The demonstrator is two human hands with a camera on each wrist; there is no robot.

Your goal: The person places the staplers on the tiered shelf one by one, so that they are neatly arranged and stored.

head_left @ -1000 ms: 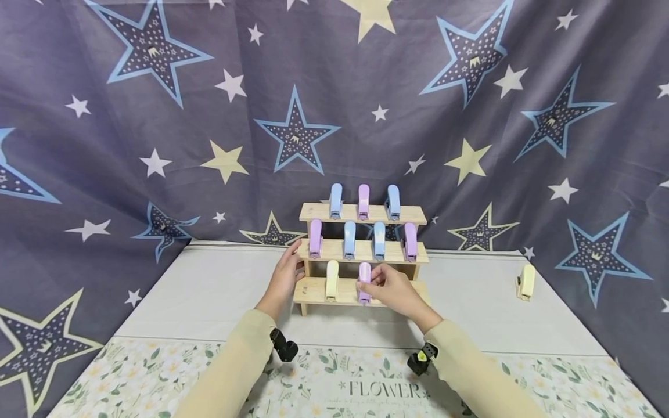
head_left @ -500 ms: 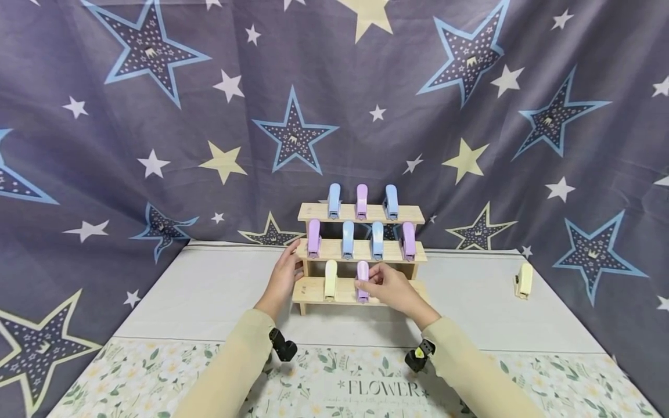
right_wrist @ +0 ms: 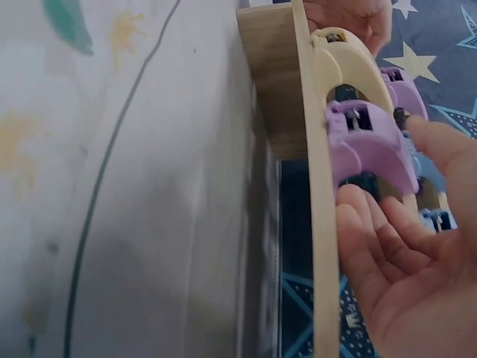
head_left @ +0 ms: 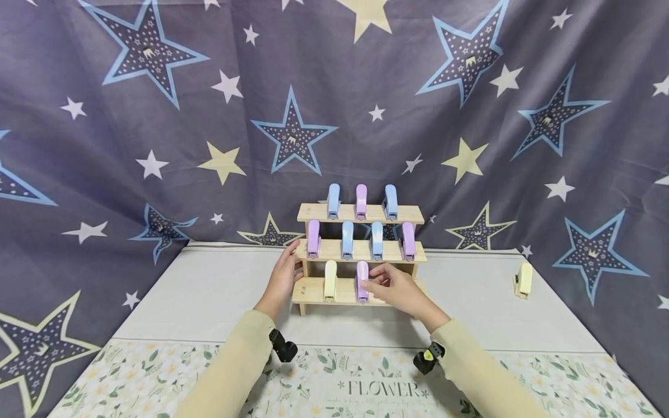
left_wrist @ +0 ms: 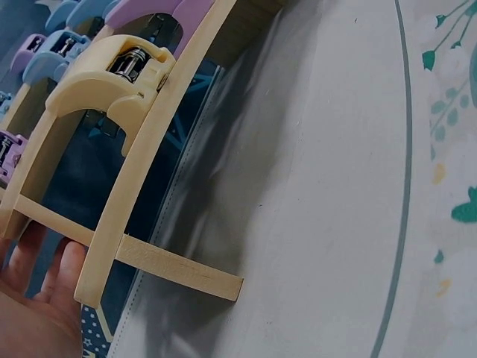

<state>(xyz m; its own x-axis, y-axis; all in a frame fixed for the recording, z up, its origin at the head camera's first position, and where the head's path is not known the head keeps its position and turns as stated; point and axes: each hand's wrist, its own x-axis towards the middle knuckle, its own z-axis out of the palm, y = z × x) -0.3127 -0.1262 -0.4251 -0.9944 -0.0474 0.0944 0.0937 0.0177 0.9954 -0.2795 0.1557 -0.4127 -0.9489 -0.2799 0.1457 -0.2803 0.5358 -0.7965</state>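
Observation:
A three-tier wooden stand (head_left: 313, 293) bears small staplers standing on end. On its bottom tier are a yellow stapler (head_left: 330, 280) and a purple stapler (head_left: 362, 277). My right hand (head_left: 399, 290) is at the right side of the purple one, its fingers loosely bent. In the right wrist view the purple stapler (right_wrist: 369, 149) lies between the thumb (right_wrist: 440, 142) and the other fingers, which do not close round it. My left hand (head_left: 282, 281) rests its extended fingers against the stand's left end. In the left wrist view, those fingers (left_wrist: 67, 268) partly pass behind the wood.
Blue and purple staplers stand on the middle tier (head_left: 389, 251) and top tier (head_left: 413, 215). Another yellow stapler (head_left: 524, 281) stands at the right on the white table surface (head_left: 470, 313). A star-patterned curtain (head_left: 219, 197) hangs behind, and a floral mat (head_left: 319, 371) lies in front.
My right thumb has slid rightward off the front of the purple stapler, and the right wrist has shifted slightly right. The left hand keeps its place at the stand.

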